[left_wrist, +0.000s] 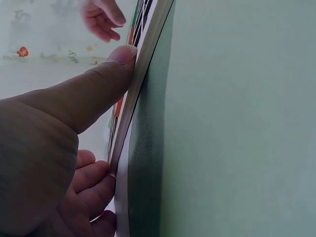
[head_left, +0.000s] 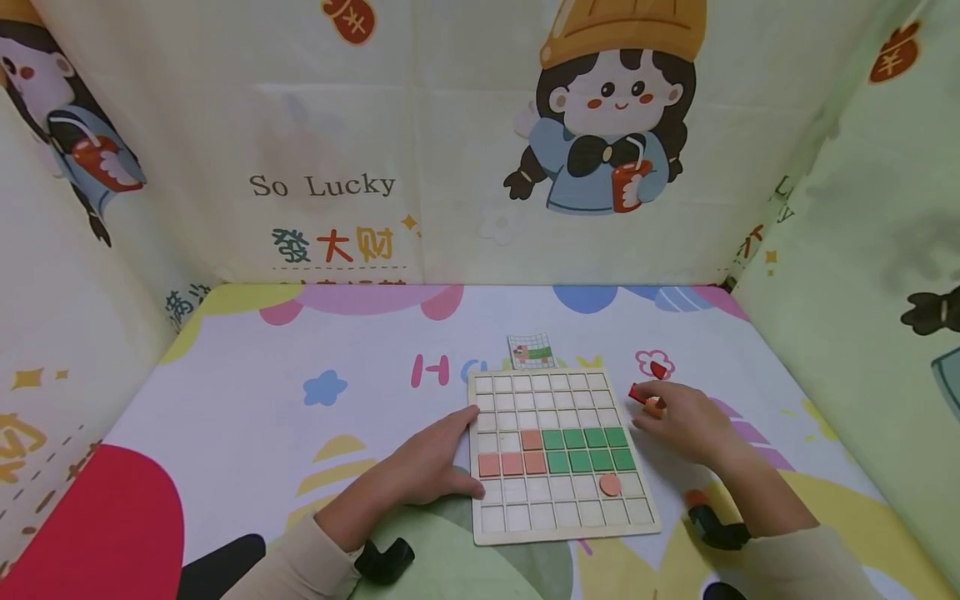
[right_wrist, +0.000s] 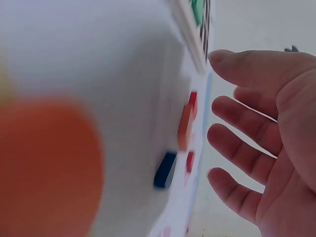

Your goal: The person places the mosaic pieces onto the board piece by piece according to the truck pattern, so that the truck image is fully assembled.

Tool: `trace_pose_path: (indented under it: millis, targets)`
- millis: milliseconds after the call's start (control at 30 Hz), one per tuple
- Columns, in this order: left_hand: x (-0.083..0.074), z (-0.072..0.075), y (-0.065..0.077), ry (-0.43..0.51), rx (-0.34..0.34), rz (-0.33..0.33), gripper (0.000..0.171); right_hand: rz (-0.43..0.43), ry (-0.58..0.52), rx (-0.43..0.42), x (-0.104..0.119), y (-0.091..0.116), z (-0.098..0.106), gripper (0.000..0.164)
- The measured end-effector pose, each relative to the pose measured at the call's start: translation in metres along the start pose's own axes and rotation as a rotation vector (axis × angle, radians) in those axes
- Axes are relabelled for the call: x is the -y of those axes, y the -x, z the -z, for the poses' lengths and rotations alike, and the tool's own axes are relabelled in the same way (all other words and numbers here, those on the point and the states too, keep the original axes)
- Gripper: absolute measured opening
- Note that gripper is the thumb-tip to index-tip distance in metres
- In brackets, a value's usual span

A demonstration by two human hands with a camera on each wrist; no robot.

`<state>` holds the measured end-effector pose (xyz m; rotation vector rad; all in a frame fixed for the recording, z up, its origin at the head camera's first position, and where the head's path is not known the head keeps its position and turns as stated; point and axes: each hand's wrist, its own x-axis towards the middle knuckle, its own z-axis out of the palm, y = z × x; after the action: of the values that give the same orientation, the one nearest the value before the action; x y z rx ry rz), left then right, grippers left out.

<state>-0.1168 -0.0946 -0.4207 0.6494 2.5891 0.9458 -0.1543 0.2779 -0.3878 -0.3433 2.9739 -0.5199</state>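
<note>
I see the left hand (head_left: 429, 460), fingers apart, against the left edge of the grid board (head_left: 541, 514). The right hand (head_left: 688, 423), fingers apart, partly hides loose blocks (right_wrist: 184, 127) beside the board. A picture card (head_left: 531, 352) lies just beyond.

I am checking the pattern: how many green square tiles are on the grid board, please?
8: four green square tiles in the upper row, and four directly below them, toward the grid board's right side. None appears hidden.
</note>
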Motion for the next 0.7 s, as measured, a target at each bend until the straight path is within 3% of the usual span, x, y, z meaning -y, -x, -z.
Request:
trace_pose_path:
  millis: [200, 500, 700]
  targets:
    - [0.0, 0.0, 0.0, 0.001, -0.001, 0.003, 0.102, -0.07, 0.0, 0.026, -0.013, 0.004, 0.002, 0.05]
    - [-0.001, 0.001, 0.001, 0.003, -0.003, 0.002, 0.101, -0.07, 0.008, 0.015, -0.019, 0.004, 0.0, 0.035]
    - [-0.001, 0.0, 0.001, -0.001, -0.008, -0.004, 0.101, -0.083, 0.001, 0.009, -0.024, 0.001, -0.001, 0.038]
